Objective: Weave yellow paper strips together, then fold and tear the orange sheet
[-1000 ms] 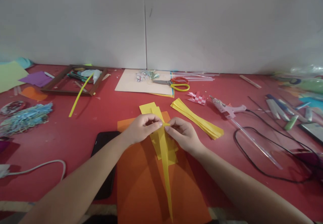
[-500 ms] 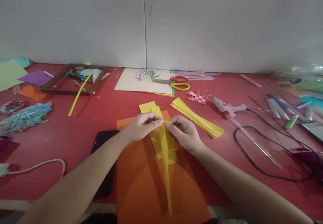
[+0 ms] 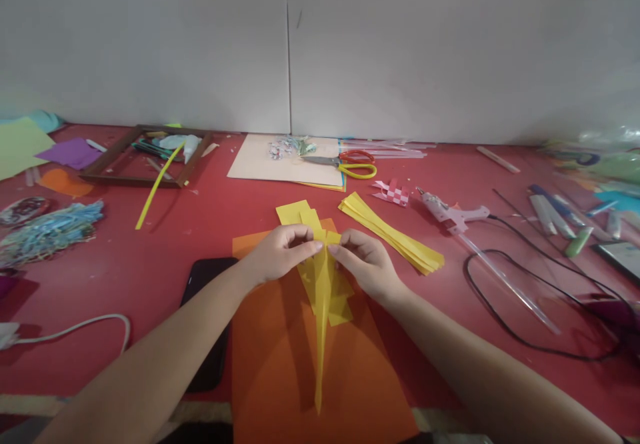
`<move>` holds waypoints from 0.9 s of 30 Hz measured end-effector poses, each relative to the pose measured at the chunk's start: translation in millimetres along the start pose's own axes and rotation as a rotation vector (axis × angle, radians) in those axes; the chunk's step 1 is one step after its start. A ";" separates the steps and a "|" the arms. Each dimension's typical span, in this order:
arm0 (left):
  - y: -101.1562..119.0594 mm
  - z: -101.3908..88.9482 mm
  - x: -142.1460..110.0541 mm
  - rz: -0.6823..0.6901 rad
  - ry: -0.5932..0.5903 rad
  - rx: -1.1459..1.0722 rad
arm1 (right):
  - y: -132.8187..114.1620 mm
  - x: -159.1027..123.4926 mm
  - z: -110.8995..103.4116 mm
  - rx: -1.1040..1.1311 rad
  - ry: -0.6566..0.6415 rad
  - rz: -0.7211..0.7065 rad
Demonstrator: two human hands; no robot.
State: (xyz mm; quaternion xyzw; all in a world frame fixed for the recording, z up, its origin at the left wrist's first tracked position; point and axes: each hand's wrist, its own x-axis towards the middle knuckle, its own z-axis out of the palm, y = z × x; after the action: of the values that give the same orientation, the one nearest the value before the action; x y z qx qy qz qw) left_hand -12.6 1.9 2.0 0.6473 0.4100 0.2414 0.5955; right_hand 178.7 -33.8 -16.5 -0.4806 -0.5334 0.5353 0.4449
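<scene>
Holds the yellow strip (image 3: pixel 323 311) by its upper end at dial centre, narrow end pointing to 6 o'clock over the orange sheet (image 3: pixel 280 391). Pinches one side with thumb and fingers of the left hand (image 3: pixel 280 254) from 9 o'clock, the other likewise with the right hand (image 3: pixel 367 264) from 3 o'clock. Has scissors (image 3: pixel 339 163) at 12 o'clock, yellow bundle (image 3: pixel 393 237) between 2 and 3 o'clock near the right hand.

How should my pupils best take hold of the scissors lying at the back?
Probably by the red and yellow handles, coming from the right: the scissors lie with the blades pointing left and the loops turned right.
</scene>
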 end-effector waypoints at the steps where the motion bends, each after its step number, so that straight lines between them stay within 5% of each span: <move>1: 0.1 0.2 -0.1 0.000 0.001 -0.004 | -0.1 0.0 0.3 0.004 0.004 -0.005; 20: 3.9 0.2 1.4 0.005 0.047 -0.010 | 1.2 -0.1 -0.6 -0.035 0.057 -0.089; 27: 3.5 -0.1 -1.9 -0.034 -0.054 -0.029 | 1.4 1.0 -2.1 0.005 0.080 -0.048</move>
State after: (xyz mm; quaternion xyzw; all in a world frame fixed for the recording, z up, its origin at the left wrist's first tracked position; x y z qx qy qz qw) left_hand -12.9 0.5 5.7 0.6378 0.4011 0.2194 0.6198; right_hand 180.7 -32.5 -17.9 -0.4876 -0.5252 0.5061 0.4799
